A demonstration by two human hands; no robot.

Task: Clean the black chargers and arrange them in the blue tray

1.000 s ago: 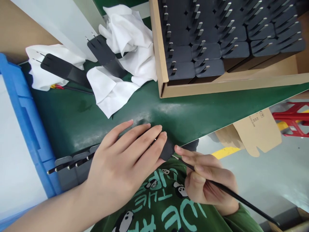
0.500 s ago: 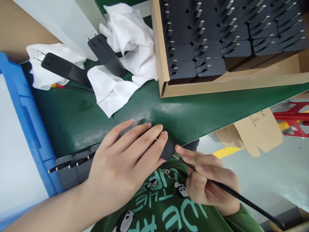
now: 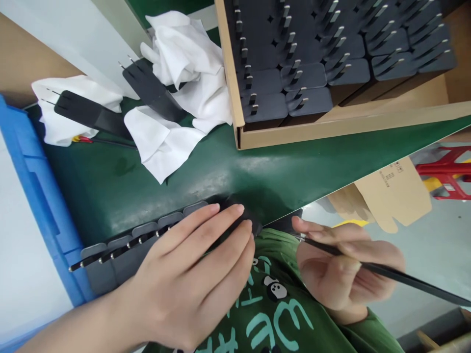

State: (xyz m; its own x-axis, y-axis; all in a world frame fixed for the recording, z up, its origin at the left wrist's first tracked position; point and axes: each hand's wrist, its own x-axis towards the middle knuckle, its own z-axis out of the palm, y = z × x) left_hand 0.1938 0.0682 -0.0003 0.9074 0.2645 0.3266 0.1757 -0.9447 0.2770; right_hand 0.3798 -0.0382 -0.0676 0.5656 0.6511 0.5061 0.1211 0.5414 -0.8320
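Note:
My left hand (image 3: 198, 264) lies over a black plug adapter (image 3: 257, 221) at the table's front edge, its fingers curled around it. Most of that adapter is hidden under the hand; only dark parts show past the fingertips. In my right hand (image 3: 349, 264) is a slim black stick-like tool (image 3: 397, 275) with a thin silvery tip, pinched between thumb and fingers. The tip points at the adapter but stands apart from it. Beside my left hand, a row of black plug adapters (image 3: 125, 255) runs along the table edge, prongs showing.
A cardboard box (image 3: 287, 139) of upright black adapters stands at the back right. White cloths (image 3: 165, 147) lie on the green table (image 3: 198, 181), with two adapters (image 3: 91, 113) among them. A blue-rimmed bin (image 3: 47, 196) borders the left. Cardboard (image 3: 395, 193) lies beyond the edge.
My right hand has moved right with the tool, drawing its tip away from the adapter. My left hand has shifted slightly down, and more of the adapter row shows. The view has shifted a little.

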